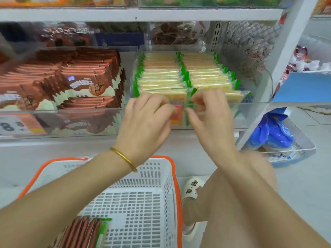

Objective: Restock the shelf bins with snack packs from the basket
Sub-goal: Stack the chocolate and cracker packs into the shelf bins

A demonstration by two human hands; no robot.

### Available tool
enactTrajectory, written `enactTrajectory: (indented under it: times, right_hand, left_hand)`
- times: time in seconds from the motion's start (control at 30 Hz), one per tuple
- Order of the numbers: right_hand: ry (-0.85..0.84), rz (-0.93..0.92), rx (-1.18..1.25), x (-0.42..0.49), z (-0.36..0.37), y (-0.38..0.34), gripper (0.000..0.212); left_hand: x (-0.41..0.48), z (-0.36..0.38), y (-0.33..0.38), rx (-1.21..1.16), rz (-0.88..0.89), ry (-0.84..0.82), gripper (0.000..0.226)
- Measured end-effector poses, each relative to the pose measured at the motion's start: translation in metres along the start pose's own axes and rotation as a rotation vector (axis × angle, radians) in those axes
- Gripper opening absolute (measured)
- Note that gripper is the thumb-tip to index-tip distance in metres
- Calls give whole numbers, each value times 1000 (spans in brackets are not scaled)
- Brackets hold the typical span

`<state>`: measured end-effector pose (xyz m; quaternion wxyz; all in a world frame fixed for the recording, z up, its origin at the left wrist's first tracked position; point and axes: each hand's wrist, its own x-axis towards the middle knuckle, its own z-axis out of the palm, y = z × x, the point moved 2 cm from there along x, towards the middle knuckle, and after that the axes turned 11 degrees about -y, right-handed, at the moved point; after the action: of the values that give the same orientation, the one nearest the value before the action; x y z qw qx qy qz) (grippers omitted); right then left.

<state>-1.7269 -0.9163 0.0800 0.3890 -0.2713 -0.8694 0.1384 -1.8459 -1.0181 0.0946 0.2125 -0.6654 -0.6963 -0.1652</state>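
Crouching before the white shelf (161, 15) spanning nine to three o'clock. Hovering over the white basket (152, 176) at six o'clock, brown packs (80, 233) lying at its seven o'clock corner. Reaching into the clear bin (256, 93) at twelve o'clock, right of the brown-pack bin (53, 122). Pinching the frontmost green-edged snack packs (161, 74) with the curled fingers of left hand (146, 119) and right hand (209, 111), close side by side.
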Motion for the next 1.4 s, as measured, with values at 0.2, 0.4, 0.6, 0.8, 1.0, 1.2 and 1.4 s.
enactTrajectory:
  times: [0.2, 0.4, 0.6, 0.8, 1.0, 1.2, 1.4]
  right_hand:
    - [-555, -53, 268, -24, 110, -68, 19]
    - [-1288, 29, 259, -113, 259, -96, 15]
    - [-1662, 286, 220, -196, 356, -107, 57]
    - [-1659, 556, 344, -238, 406, -124, 32]
    - [-1456, 959, 373, -249, 415, -119, 10]
    - [-1299, 1090, 386, -216, 378, -111, 34]
    - [-1098, 1189, 904, -128, 306, -112, 21]
  left_hand:
    - [-128, 11, -83, -69, -239, -550, 23]
    - [-235, 17, -146, 11, -494, -1018, 27]
    - [-285, 35, -171, -48, -566, -1138, 31]
    - [-311, 36, -193, -76, -627, -1201, 30]
    - [-307, 35, -198, -78, -660, -1159, 25]
    - [-302, 40, -184, -196, -658, -1234, 33]
    - [-271, 38, -153, -252, -636, -1204, 61]
